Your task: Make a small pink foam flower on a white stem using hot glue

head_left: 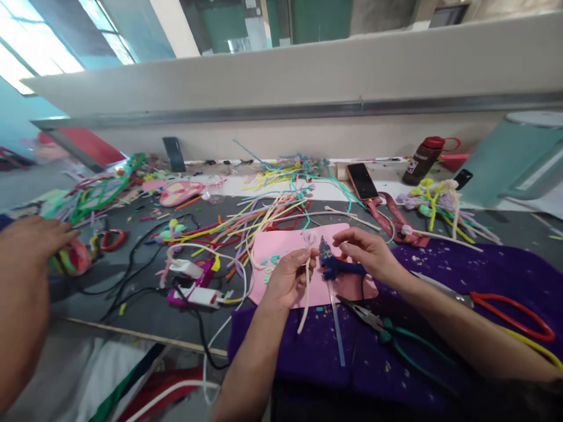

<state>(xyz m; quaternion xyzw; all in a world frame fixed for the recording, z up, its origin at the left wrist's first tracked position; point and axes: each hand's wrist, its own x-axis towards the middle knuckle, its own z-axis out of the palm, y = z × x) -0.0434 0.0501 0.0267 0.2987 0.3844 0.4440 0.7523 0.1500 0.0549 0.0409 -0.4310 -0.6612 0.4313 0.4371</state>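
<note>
My left hand (288,275) is closed on a white pipe cleaner (304,299) that hangs down below its fingers. A small pale lilac piece (310,237) shows just above the fingertips. My right hand (365,252) holds nothing, its fingers curved and apart beside the dark blue glue gun (329,266). That gun rests on a pink sheet (270,240), and a clear glue stick (338,334) extends from it toward me. Small teal bits (269,266) lie on the sheet. Green-handled pliers (387,331) are on the purple cloth (303,351) below my right hand.
Loose pipe cleaners (264,223) spread across the table. A pink power strip (193,287) with cables sits left. Red-handled pliers (475,302), a phone (363,181), a bottle (424,158) and pipe-cleaner flowers (433,199) are right. Another person's hand (39,237) reaches in at left.
</note>
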